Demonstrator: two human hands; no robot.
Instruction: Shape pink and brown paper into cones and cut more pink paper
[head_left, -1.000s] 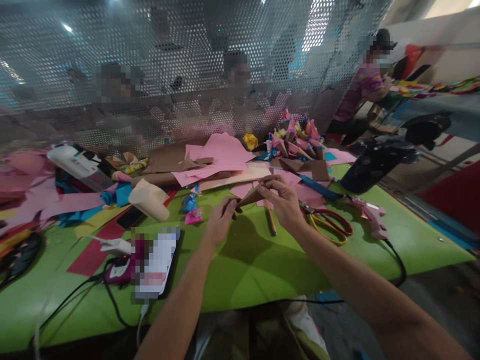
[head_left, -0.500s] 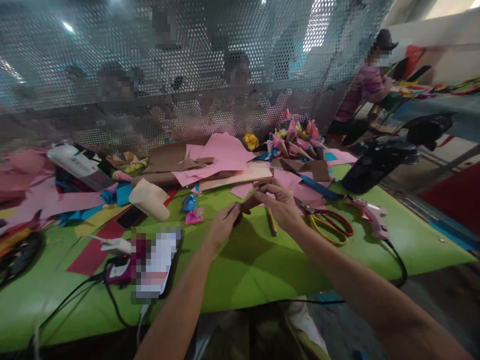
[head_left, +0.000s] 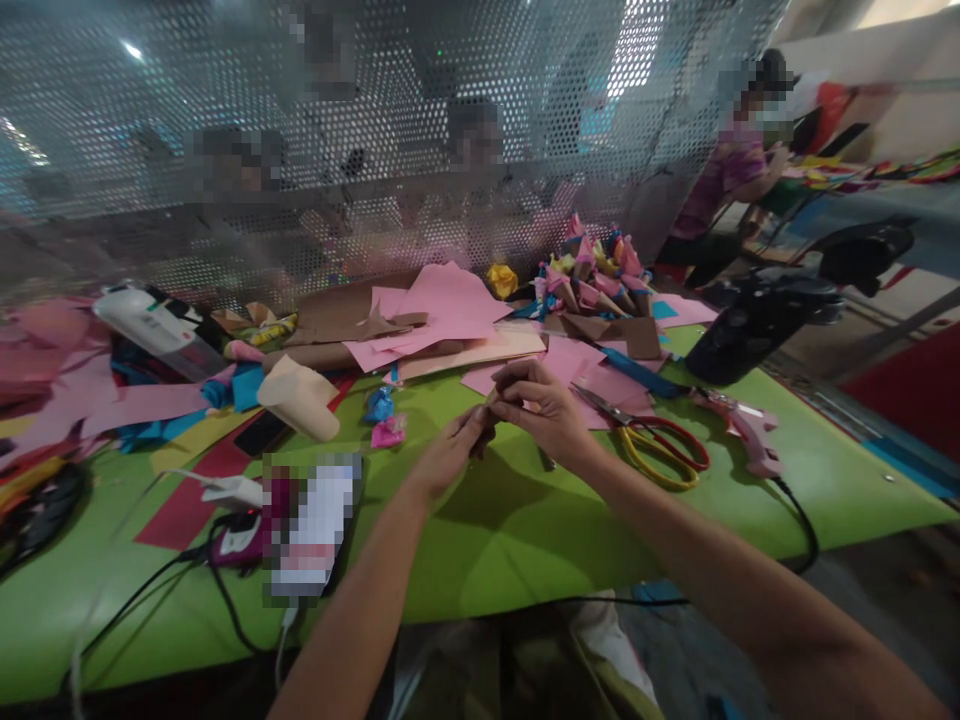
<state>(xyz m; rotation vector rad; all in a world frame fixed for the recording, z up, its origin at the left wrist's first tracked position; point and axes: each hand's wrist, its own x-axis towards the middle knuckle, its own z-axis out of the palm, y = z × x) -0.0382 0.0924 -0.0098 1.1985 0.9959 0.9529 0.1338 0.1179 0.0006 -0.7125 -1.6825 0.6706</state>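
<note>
Above the green tabletop (head_left: 480,560), my left hand (head_left: 450,452) and my right hand (head_left: 546,408) meet with fingertips pinched together. Between them is a small piece of brown paper (head_left: 492,398), almost wholly covered by the fingers. Under my right hand, only the end of a pencil (head_left: 550,462) shows. Scissors (head_left: 654,445) with red and yellow handles lie just right of that hand. A blue wrapped candy-like bit (head_left: 379,404) and a pink one (head_left: 388,431) rest left of my hands.
A pink glue gun (head_left: 742,430) with a black cord lies at right, near a dark cylinder (head_left: 731,335). Behind are pink sheets (head_left: 450,305) and a heap of small paper cones (head_left: 596,275). At left lie a phone (head_left: 319,525) and a beige roll (head_left: 298,397).
My right hand has shifted slightly left and closed in on my left hand. The brown paper, plainly visible before, is now mostly covered, as is the pencil.
</note>
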